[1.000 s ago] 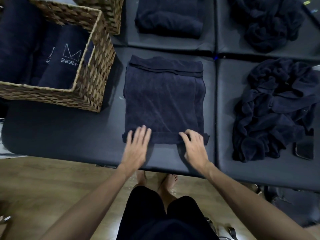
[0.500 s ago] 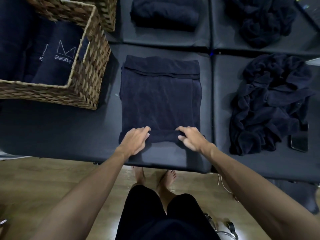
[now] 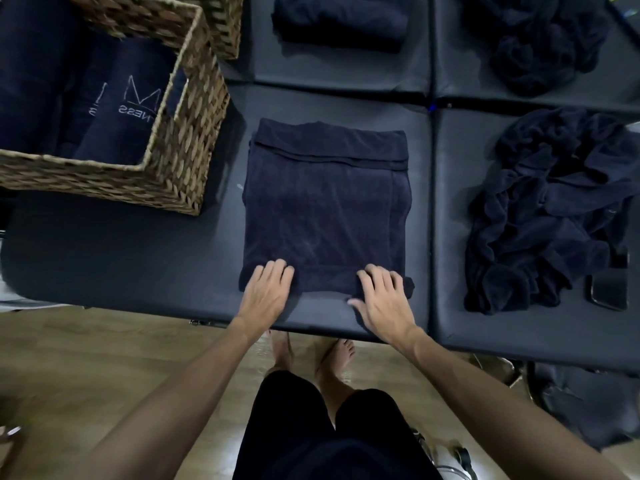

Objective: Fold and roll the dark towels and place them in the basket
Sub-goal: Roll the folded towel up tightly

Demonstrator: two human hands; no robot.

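Observation:
A folded dark towel [image 3: 325,209] lies flat on the black padded table [image 3: 114,258], and its near edge is turned over into a short roll [image 3: 325,280]. My left hand [image 3: 268,291] rests on the roll's left end with its fingers laid over it. My right hand [image 3: 381,296] lies on the roll's right end, fingers curved over the top and thumb out to the left. A wicker basket [image 3: 183,157] stands at the far left and holds several rolled dark towels [image 3: 128,109] with white lettering.
A heap of crumpled dark towels [image 3: 550,209] lies on the right, with a phone [image 3: 607,289] beside it. Another folded towel [image 3: 339,19] and a second heap [image 3: 540,39] lie at the back. A second basket [image 3: 225,26] stands behind the first. The wooden floor is below.
The towel's near edge has been turned over into a thicker roll. Both hands went from flat at the edge, to curled round the fold, to lying over the roll.

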